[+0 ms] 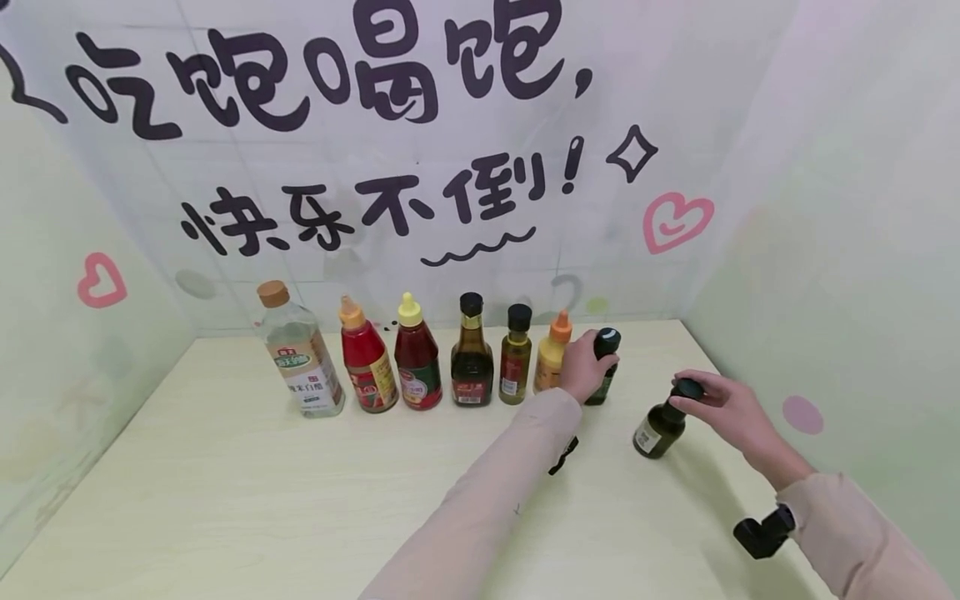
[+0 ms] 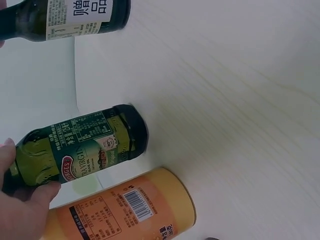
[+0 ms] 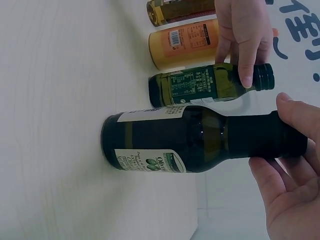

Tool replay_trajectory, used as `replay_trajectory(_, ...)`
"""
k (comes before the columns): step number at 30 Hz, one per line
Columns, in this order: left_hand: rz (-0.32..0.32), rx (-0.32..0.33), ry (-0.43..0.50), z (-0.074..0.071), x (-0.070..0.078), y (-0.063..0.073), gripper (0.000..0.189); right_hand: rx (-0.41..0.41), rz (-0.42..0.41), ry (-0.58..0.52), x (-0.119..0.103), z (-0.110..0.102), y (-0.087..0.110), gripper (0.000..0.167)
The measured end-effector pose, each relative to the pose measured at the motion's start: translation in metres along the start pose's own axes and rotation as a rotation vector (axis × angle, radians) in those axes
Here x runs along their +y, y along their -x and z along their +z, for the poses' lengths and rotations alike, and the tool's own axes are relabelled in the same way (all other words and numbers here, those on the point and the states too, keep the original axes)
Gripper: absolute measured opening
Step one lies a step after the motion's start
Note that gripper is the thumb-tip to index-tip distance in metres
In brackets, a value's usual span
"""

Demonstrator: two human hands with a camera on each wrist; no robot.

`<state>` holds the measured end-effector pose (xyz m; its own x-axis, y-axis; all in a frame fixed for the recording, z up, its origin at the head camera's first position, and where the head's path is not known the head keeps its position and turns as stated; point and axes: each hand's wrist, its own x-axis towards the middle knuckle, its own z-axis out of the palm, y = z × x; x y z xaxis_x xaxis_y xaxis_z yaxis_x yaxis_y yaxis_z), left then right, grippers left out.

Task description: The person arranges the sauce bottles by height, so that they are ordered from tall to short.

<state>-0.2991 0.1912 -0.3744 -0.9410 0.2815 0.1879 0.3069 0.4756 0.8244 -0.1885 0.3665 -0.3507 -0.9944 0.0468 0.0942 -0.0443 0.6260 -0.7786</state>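
My left hand (image 1: 583,367) grips a green olive oil bottle (image 2: 82,145) around its neck, at the right end of the row. The bottle stands upright on the table, its dark cap showing above the fingers. Farther right, my right hand (image 1: 733,410) holds a smaller dark olive oil bottle (image 3: 160,142) by its black cap, between thumb and fingers. This bottle leans slightly in the head view, and I cannot tell whether its base touches the table. Just left of the left hand is a yellow squeeze bottle (image 1: 550,367) with an orange tip, partly hidden by that hand.
Leftward along the row stand a small oil bottle (image 1: 515,358), a dark sauce bottle (image 1: 472,367), two red squeeze bottles, one yellow-capped (image 1: 418,367) and one orange-capped (image 1: 369,371), and a clear white vinegar bottle (image 1: 303,367). Walls enclose the pale table (image 1: 247,500) at back and sides.
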Motion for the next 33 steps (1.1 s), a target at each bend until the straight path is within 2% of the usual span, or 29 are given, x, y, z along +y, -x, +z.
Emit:
replay_trajectory(11, -0.027, -0.029, -0.010, -0.002, 0.003, 0.000, 0.034, 0.046, 0.024, 0.009, -0.012, -0.012, -0.010, 0.040)
replay_trajectory(16, -0.031, -0.031, -0.016, 0.000, 0.001, -0.002, 0.036, 0.059, 0.037, 0.017, -0.016, -0.014, -0.018, 0.047)
replay_trajectory(26, -0.021, -0.027, -0.020, 0.000, -0.001, -0.003, 0.035, 0.093, 0.080, 0.009, -0.018, -0.007, -0.037, 0.058)
replay_trajectory(33, -0.024, -0.030, -0.030, -0.002, 0.000, -0.004, 0.036, 0.105, 0.101, 0.000, -0.014, 0.001, -0.049, 0.057)
